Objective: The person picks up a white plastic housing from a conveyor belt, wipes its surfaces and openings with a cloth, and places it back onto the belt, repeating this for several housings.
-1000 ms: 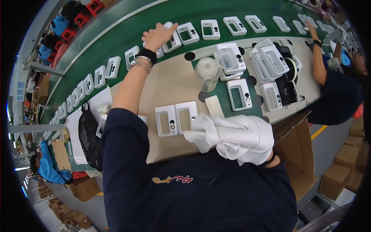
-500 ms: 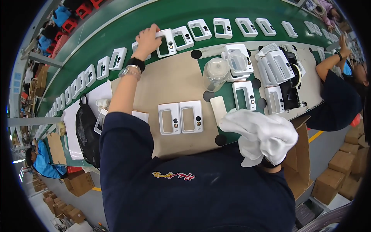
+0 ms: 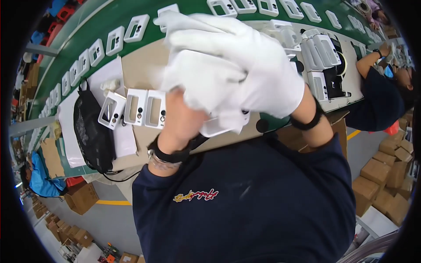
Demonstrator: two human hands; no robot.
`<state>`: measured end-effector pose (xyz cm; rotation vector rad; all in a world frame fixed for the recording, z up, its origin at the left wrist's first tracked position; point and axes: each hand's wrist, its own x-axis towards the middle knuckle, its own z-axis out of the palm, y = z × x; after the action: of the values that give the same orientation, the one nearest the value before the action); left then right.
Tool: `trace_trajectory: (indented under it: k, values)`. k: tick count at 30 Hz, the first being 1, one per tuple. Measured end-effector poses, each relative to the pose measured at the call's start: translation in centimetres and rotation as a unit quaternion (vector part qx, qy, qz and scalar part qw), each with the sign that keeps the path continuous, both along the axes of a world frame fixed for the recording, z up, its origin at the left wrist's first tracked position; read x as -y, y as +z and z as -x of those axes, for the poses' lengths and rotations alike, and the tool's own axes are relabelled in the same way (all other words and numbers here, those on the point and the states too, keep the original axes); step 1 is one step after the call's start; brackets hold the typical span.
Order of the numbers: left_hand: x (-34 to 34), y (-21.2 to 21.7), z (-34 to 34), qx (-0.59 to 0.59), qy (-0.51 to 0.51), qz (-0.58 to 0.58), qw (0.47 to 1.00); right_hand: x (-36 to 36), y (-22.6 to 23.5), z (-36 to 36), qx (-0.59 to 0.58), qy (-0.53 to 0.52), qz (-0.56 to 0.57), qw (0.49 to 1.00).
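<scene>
In the white-gloved right hand (image 3: 261, 59), a bunched white cloth (image 3: 199, 76) is being clasped; the grip of the bare left hand (image 3: 180, 117) is being hidden. White rectangular plastic frames (image 3: 137, 122) are being kept on beige tabletop (image 3: 144, 65) and green belt (image 3: 109, 19); handling appears unfinished, completed pieces indistinguishable.

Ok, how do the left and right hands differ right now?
The left hand is bare; the right hand wears a white glove. The left wrist carries a bracelet; the right wrist shows none. Both wrists have a black band.
</scene>
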<state>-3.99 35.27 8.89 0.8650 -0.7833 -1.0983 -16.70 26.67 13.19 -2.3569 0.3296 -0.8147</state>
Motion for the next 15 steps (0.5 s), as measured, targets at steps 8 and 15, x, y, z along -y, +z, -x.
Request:
trace_trajectory:
  k: [8,15]
  values:
    - [-3.6,0.2,-2.0,-0.148,-0.021,-0.026,0.988,-0.8,0.7,2.8,-0.008,-0.101,-0.280,0.955]
    - [-2.3,-0.4,-0.3,-0.139,0.050,0.046,0.988,-5.2,-2.3,-3.2,0.130,-0.087,-0.368,0.917]
